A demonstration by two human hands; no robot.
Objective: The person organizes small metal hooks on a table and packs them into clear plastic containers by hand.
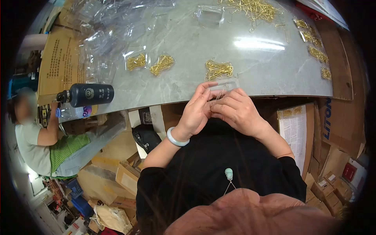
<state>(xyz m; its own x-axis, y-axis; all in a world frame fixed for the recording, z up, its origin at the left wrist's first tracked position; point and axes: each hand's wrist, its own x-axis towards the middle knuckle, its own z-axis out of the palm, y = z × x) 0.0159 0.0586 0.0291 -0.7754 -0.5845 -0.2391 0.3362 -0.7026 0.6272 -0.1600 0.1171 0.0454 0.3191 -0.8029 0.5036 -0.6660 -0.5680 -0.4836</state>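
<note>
Just over the table's front edge, a small clear plastic box (232,84) is between my two hands. My left hand (197,109) is closed on its left side, thumb and fingers against the plastic. Bent over its near side is my right hand (239,111), the fingers pressed together; what they pinch is hidden. A few thin metallic pieces show faintly in or behind the plastic. Right beyond the box lies a bundle of gold-coloured hooks (219,69). Two more packs of gold hooks, a left one (136,62) and a right one (162,64), lie further left.
A large pile of loose gold hooks (256,9) is at the table's back. Filled packs (318,54) line the right edge. Clear packaging (105,35) covers the left side, near a dark bottle (92,94) lying on its side. Another person (37,141) sits at left.
</note>
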